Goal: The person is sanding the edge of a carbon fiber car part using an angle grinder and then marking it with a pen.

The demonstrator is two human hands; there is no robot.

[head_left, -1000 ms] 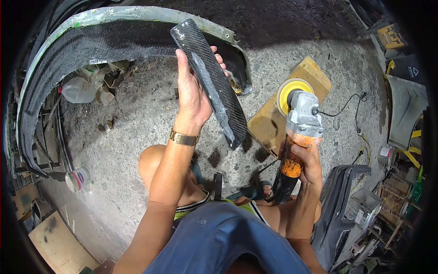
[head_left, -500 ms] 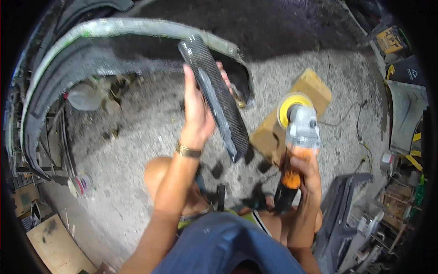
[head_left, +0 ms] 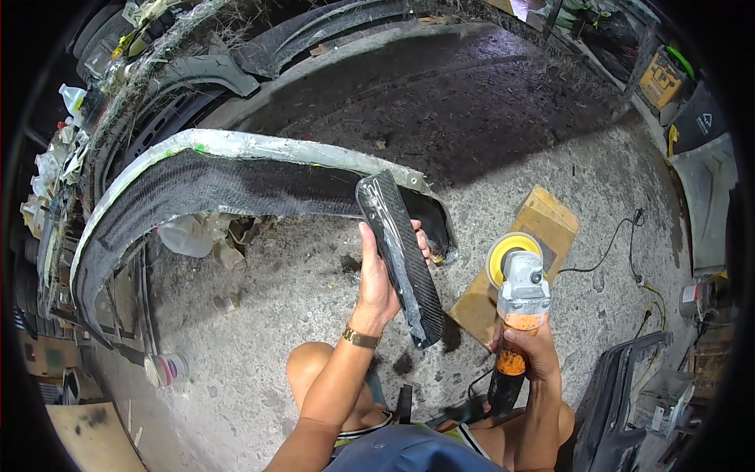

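Note:
My left hand (head_left: 380,283) is closed round a long, narrow carbon-fibre piece (head_left: 425,289), thumb along its left edge and fingertips showing past its right edge. The piece is tilted, with a glossy, woven black surface and a rough grey strip down its left side. In my right hand (head_left: 538,346) is an orange and grey angle grinder (head_left: 525,295), gripped by its body with the head pointing away from me. A round yellow pad (head_left: 513,256) sits on the grinder's head, apart from the carbon-fibre piece. Whether the pad is spinning I cannot tell.
Beneath the grinder a cardboard box (head_left: 544,223) lies on the rough concrete floor. A large curved bumper-like part (head_left: 236,145) stretches across the left and centre. A cord (head_left: 612,252) runs over the floor at right. Dark panels (head_left: 621,393) lie lower right; a tub (head_left: 167,368) stands left.
The view has tilted upward, so both hands and what they hold sit lower and further right in the picture. Each hand keeps the same hold.

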